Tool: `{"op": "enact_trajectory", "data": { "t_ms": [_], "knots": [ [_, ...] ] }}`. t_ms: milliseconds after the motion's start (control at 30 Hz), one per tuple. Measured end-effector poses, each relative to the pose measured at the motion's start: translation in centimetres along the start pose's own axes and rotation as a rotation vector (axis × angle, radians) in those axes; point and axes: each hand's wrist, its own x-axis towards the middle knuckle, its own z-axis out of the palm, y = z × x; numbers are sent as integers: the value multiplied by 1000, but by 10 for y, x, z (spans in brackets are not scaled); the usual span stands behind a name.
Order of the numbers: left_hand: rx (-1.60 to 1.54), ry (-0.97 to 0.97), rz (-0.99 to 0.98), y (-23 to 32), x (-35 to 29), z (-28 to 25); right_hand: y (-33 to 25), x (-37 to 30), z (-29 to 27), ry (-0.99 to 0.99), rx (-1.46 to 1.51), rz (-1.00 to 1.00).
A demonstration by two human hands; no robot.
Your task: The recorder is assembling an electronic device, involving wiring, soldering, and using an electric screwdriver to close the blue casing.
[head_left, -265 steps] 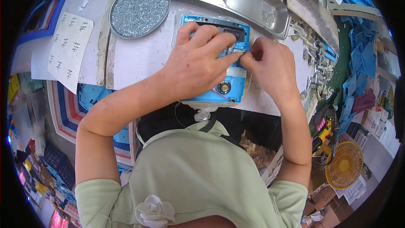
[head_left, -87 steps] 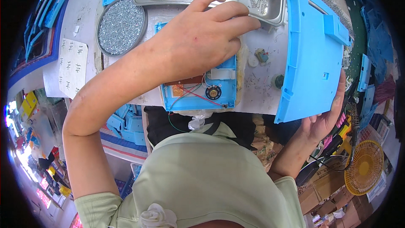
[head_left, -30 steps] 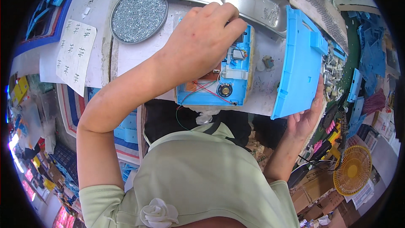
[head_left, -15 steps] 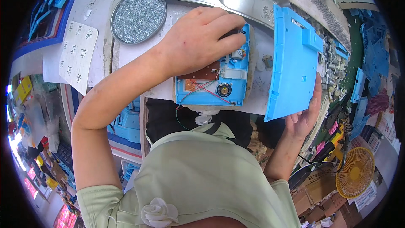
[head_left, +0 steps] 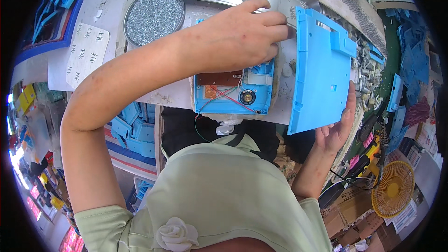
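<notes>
The left elbow (head_left: 77, 120) is sharply bent and juts outward, the bare left forearm (head_left: 144, 63) slanting up and rightward across the front of the torso. The left hand (head_left: 254, 35) shows its back, fingers bent. The right forearm (head_left: 313, 170) rises more steeply to the right hand (head_left: 339, 128), partly hidden, fingers curled in a grip.

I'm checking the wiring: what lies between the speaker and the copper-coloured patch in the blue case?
Thin red and green wires cross between the speaker and the patch, as the head view shows.
</notes>
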Motion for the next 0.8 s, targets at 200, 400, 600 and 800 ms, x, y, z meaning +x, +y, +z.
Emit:
{"op": "enact_trajectory", "data": {
  "t_ms": [200,400,600,800],
  "knots": [
    [-58,120,-35,-1,-7,11,4,2,-3,27,-26,21],
    [-35,177,-39,3,-11,12,6,5,0,-11,-41,26],
    [-42,224,-59,7,-14,12,5,6,2,32,6,7],
    [-85,294,-86,7,-16,16,5,7,0,9,-2,1]
  ]
}}
